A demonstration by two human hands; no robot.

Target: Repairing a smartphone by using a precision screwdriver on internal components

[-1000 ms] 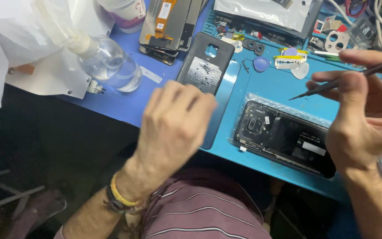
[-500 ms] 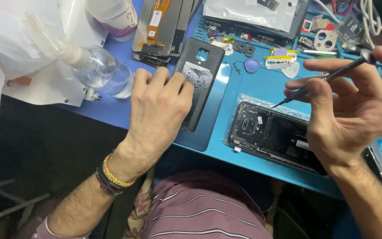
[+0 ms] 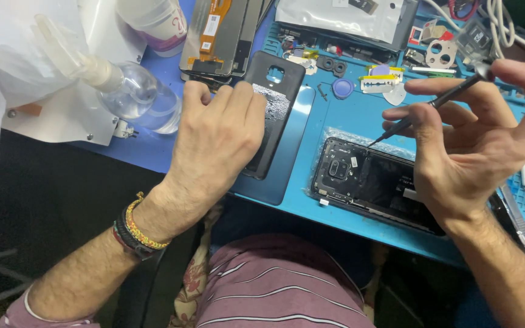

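Meanwhile our left hand (image 3: 217,143) lies flat, fingers spread, pinning the dark back cover (image 3: 273,103) at frame centre, while our right hand (image 3: 478,143) pinches a thin screwdriver (image 3: 435,103) over the opened phone (image 3: 375,182).

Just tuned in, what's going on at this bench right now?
A person is at work on a phone that has been taken apart, on a blue mat. The left hand lies flat on the dark back cover, pressing it to the mat. The right hand holds a thin dark tool, its tip just above the top edge of the opened phone body. A clear bottle lies on its side to the left, and small parts are scattered along the mat's far edge.
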